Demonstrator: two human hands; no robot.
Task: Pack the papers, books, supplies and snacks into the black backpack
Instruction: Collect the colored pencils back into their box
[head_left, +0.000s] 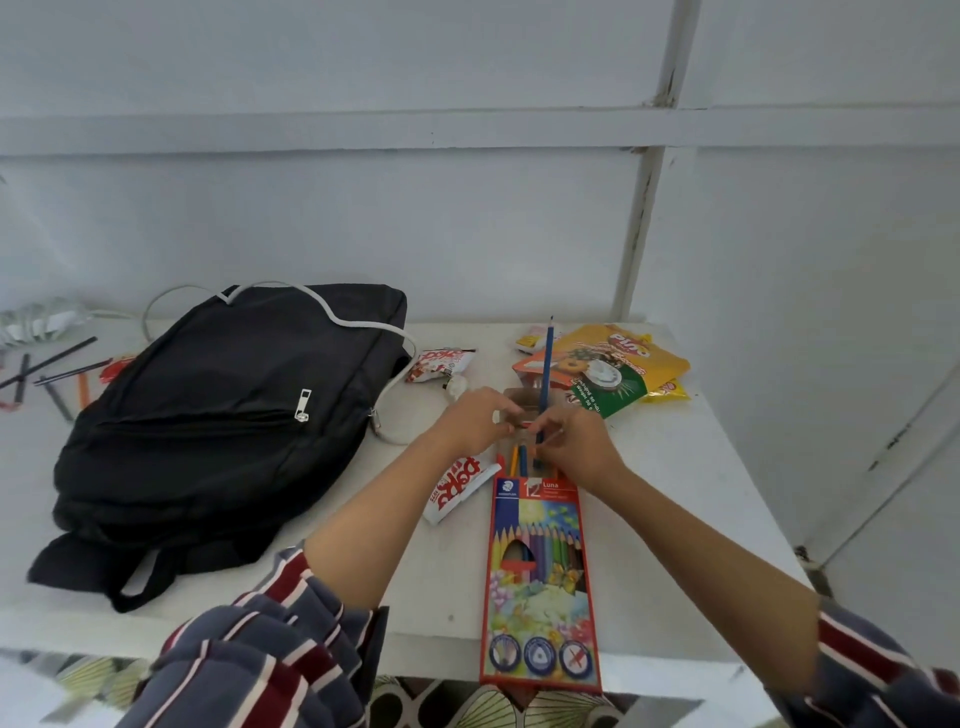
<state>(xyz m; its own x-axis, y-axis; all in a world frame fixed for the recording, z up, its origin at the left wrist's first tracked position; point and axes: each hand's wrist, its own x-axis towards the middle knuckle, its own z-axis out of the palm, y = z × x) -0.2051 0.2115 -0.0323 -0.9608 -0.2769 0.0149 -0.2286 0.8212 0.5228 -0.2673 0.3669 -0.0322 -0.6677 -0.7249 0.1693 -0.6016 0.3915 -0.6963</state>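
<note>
The black backpack (218, 426) lies flat and zipped on the left of the white table (685, 493). A red coloured-pencil box (537, 582) lies in front of me with its far end open and a few pencils sticking out. My right hand (576, 441) pinches a blue pencil (546, 364) that points up and away over the box mouth. My left hand (478, 418) curls its fingers on the box's open cardboard flap. Two white-and-red snack packets (454, 486) (441, 364) and yellow snack bags (608, 369) lie around.
Loose pencils and pens (52, 379) lie at the table's far left, next to a crumpled white bag (36, 319). A white cable (358, 322) runs over the backpack. A white wall closes the back and right sides. The pencil box overhangs the near table edge.
</note>
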